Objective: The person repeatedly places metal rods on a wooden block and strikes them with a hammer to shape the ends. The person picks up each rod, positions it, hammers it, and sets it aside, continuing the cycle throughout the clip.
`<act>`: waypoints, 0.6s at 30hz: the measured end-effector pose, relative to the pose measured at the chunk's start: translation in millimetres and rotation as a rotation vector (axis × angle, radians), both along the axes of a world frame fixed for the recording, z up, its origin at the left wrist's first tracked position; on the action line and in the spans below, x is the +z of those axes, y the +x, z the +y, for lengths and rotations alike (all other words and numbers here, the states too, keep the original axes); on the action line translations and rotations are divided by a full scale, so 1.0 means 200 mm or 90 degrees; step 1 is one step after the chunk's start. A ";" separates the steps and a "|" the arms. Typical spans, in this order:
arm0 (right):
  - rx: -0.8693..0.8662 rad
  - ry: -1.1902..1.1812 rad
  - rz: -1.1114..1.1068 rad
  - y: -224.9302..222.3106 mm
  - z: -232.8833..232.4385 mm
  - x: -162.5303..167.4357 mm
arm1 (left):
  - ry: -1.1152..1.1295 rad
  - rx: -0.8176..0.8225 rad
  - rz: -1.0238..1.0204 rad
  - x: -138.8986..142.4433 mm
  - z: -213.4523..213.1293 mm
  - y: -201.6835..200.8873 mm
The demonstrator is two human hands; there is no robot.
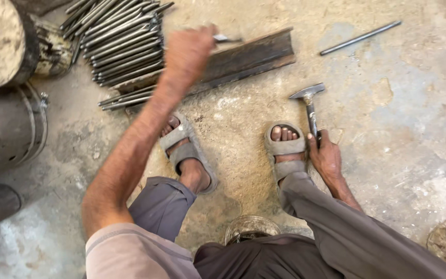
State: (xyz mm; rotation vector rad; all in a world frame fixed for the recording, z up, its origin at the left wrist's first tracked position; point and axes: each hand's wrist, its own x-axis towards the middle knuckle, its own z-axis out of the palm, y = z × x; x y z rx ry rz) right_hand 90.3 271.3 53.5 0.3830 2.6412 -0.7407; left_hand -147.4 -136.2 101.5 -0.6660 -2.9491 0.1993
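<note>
Gripping a hammer point(309, 106) by its handle – right hand point(325, 157) closed, resting low beside the sandalled foot point(285, 147). Reaching farther out, left hand point(188, 51) – blurred – pinching a thin metal piece point(227, 39) over the steel bar point(243, 59), just beside the rod bundle point(122, 41).

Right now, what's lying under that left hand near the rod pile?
Under the left hand, a dark steel rail lies on the floor beside the rod pile. The hand hides the rail's left part.
</note>
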 end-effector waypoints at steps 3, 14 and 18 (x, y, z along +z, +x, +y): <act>-0.026 -0.016 -0.014 -0.01 -0.02 0.02 | -0.099 -0.035 -0.113 -0.10 0.43 0.06; -0.029 -0.045 -0.024 -0.02 0.01 0.05 | 0.081 0.053 -0.111 -0.43 0.65 0.04; -0.036 -0.041 -0.018 -0.01 0.01 0.04 | 0.116 0.064 -0.104 -0.44 0.62 0.06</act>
